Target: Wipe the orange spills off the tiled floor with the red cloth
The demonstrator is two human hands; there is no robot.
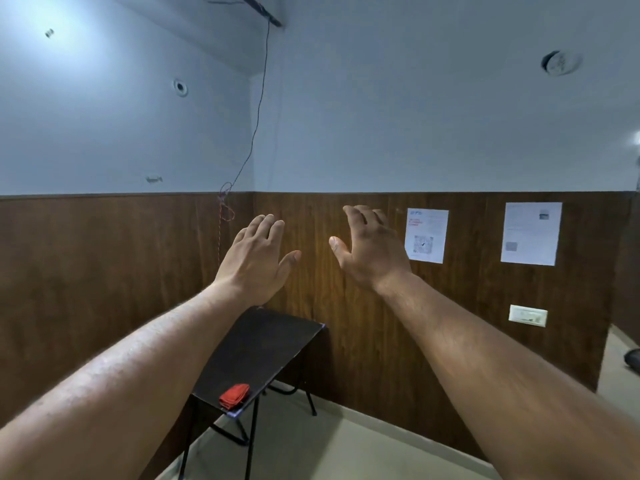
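Item: red cloth, folded into a small thick wad, lying on the near end of a dark folding bench, close to the near right corner and just short of the edge.

Handling (judged, not tested): soft, light and limp; it should crush easily in the fingers and is likely to fall open once lifted. Nothing fragile or slippery about it. Best taken from above, fingers round the whole wad so the folds stay together, or by the top layer if a larger wiping face is wanted.

Hands: left hand and right hand are both raised in front of the wood-panelled wall, backs toward the camera, fingers spread and loose, holding nothing, well apart from the cloth.

Floor: pale, seen only in part; no orange spills are visible here.

Writing: two paper sheets on the wall, one with a square code and some red print, all too small to read (no brand made out).
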